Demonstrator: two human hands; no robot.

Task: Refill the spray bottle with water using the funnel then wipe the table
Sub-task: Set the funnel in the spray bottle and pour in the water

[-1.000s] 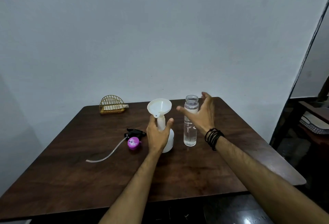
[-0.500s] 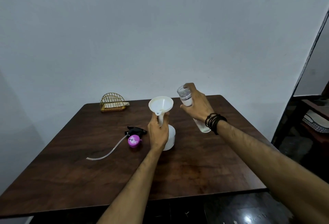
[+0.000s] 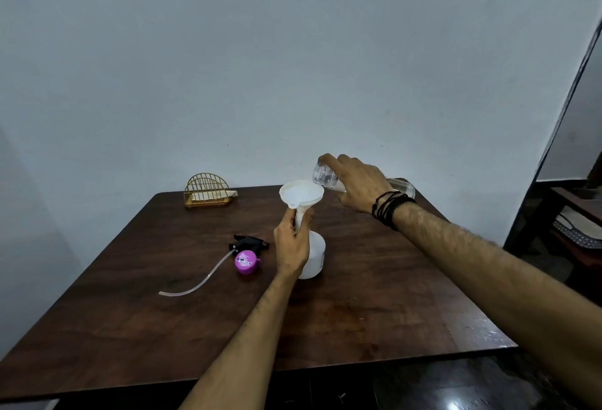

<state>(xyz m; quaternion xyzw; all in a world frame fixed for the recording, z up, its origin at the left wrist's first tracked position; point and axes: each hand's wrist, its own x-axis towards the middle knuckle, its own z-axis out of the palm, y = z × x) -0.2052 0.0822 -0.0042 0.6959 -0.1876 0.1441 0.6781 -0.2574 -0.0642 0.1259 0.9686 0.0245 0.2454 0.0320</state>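
This is the pouring step. Near the middle of the table point(image 3: 374, 312), the left hand point(image 3: 291, 245) grips the spray bottle point(image 3: 314, 256) under the funnel point(image 3: 301, 193). The right hand point(image 3: 356, 183) grips the tipped water bottle point(image 3: 325, 176), its mouth at the funnel's rim. Next it needs a slow, steady tip so nothing spills.

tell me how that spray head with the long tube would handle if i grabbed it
The spray head lies on its side on the table, so it probably would not roll far. Its thin clear tube curves loosely, so it would likely flop and trail when lifted. It looks like light plastic.
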